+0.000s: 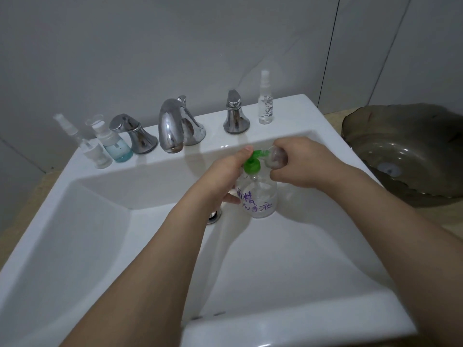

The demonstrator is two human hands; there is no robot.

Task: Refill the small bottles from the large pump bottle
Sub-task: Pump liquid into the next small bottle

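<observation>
Large pump bottle (260,196): clear, purple handwriting, green pump head (252,164); held upright over the white sink (125,221), near the drain (214,216).
Left hand (225,179): wrapped round the bottle body, thumb up by the pump head.
Right hand (298,164): clasps a small clear bottle (276,159), tilted to the pump spout.
Far ledge, left: two clear small bottles (92,149), one with blue liquid (115,146).
Far ledge, right: slim spray bottle (265,98).
Centre: chrome faucet (172,126).

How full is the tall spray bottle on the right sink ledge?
Nearly full: clear liquid fills the tall spray bottle up to its shoulder.
</observation>
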